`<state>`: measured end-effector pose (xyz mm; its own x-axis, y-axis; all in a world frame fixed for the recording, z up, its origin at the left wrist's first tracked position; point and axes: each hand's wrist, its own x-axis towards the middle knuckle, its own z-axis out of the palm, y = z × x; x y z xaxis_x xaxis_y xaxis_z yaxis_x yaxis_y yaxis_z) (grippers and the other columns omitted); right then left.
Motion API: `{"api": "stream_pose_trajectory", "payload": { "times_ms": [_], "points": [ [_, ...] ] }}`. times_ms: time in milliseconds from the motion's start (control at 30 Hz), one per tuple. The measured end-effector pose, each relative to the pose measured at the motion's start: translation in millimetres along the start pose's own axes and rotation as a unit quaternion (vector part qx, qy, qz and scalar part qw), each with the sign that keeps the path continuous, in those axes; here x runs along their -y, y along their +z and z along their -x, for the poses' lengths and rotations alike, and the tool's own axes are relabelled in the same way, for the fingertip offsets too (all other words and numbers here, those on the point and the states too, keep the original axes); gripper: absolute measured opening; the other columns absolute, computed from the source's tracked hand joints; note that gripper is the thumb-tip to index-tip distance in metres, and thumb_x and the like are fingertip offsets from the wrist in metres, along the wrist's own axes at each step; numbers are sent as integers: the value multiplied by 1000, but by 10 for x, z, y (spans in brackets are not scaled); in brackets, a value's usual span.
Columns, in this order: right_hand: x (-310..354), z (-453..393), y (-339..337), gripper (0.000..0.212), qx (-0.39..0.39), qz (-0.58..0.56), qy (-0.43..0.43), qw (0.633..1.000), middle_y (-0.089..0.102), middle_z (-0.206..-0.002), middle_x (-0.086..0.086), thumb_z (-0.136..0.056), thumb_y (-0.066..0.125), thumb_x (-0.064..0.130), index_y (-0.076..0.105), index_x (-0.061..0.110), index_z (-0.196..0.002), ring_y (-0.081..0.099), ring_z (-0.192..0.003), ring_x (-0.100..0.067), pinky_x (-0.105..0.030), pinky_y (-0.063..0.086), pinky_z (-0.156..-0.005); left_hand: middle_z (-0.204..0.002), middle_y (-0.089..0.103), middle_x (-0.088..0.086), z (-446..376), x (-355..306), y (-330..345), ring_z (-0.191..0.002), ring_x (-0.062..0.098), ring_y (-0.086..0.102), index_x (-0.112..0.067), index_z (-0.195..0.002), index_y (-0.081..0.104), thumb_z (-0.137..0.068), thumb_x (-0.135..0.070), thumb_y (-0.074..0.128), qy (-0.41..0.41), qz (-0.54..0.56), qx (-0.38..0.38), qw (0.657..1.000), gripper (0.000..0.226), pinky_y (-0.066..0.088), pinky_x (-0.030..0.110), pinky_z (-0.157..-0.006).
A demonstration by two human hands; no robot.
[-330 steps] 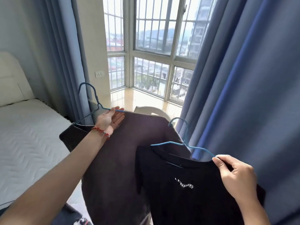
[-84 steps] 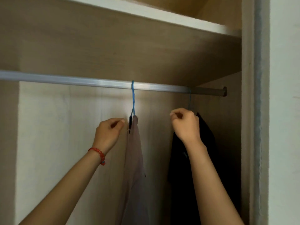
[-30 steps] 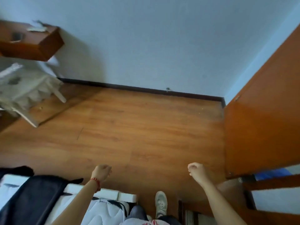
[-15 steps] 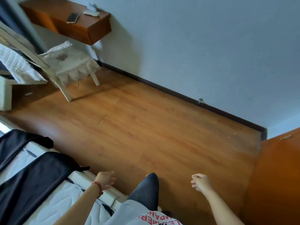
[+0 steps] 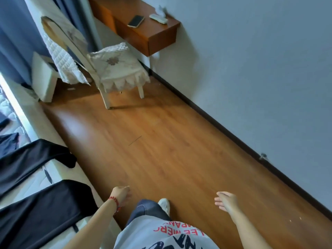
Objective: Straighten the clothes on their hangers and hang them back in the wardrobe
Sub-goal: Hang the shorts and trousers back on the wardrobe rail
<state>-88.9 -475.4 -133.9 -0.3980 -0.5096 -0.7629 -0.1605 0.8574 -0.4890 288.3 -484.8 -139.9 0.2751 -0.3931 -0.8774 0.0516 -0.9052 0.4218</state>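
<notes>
- 2 dark garments lie spread on the bed at lower left, 1 nearer me, 1 further up; a third dark scrap shows at the far left edge, too cut off to identify.
- My left hand, red bead bracelet on the wrist, hangs just beside the near garment's edge, fingers loosely curled, holding nothing.
- My right hand hangs over bare wooden floor, fingers relaxed and spread, holding nothing.
- Between the hands: 1 jeans leg and 1 white shoe.
- My grey shirt carries red lettering, upside down from here; not fully readable.
- Ahead: 1 white chair with lace seat cover, quilted cloth draped on its back.
- Beyond the chair: 1 wooden wall shelf holding 1 phone and 1 white remote-like item.
- Blue curtain upper left.
</notes>
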Motion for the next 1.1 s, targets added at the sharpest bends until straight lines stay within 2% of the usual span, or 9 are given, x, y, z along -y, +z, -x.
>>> {"api": "stream_pose_trajectory", "payload": {
  "times_ms": [233,300,400,500,633,733,867,1000,1100],
  "points": [
    [1291,-682,403,24,51,93,-35,994,60,-70,-9,-93,48,9,59,-5,-109,56,-61,-22,-26,41,-57,-69,56,5,-294,-753,-204,-46,11,53,-10,-78,56,-94,-15,47,-8,58,-51,997,18,39,12,-35],
    [1628,-869,538,25,66,118,-42,990,61,-74,-13,-93,48,8,58,-7,-110,55,-61,-22,-26,40,-57,-71,57,6,-370,-859,-291,-42,8,56,-7,-88,58,-94,-17,47,-23,91,-60,994,16,41,14,-38],
    [2194,-1155,788,26,96,167,-70,979,61,-84,-17,-93,47,6,57,-9,-112,55,-64,-25,-27,41,-60,-79,60,8,-503,-926,-382,-62,16,58,-4,-99,59,-95,-21,46,-55,149,-87,984,22,44,23,-56],
    [2849,-1419,1129,26,138,220,-102,960,60,-91,-19,-94,46,6,56,-9,-112,56,-65,-25,-27,42,-61,-76,60,7,-595,-948,-418,-67,18,55,-5,-97,59,-95,-21,46,-90,218,-135,962,21,42,26,-62],
    [3718,-1576,1739,21,197,321,-163,912,60,-68,-10,-92,49,7,61,-7,-102,57,-43,-11,-20,41,-45,-80,61,11,-607,-1000,-354,-72,24,56,1,-104,60,-95,-21,46,-142,305,-177,925,27,44,31,-70],
    [4279,-1553,2318,14,241,383,-220,864,58,-63,-8,-91,50,5,62,-1,-90,51,-30,1,-10,36,-34,-77,60,9,-615,-1107,-323,-69,21,54,2,-110,59,-95,-21,45,-166,365,-199,894,31,40,26,-61],
    [4775,-1312,3165,18,284,429,-288,807,62,-62,-3,-90,52,10,63,10,-76,55,-35,1,-10,39,-40,-78,60,7,-643,-1266,-363,-68,18,53,1,-112,59,-95,-21,44,-185,443,-225,848,31,40,24,-61],
    [5030,-1078,4048,15,332,471,-314,755,65,-63,-3,-89,54,11,65,10,-79,60,-49,-10,-21,44,-55,-101,63,18,-824,-1295,-539,-87,27,56,3,-115,57,-96,-20,43,-211,501,-255,800,33,46,34,-80],
    [5138,-957,4657,16,347,485,-319,737,65,-64,-4,-88,54,11,65,13,-75,61,-57,-17,-30,46,-65,-111,63,20,-1031,-1298,-810,-92,28,58,2,-115,57,-96,-21,43,-221,526,-269,776,34,47,40,-88]
  ]
}}
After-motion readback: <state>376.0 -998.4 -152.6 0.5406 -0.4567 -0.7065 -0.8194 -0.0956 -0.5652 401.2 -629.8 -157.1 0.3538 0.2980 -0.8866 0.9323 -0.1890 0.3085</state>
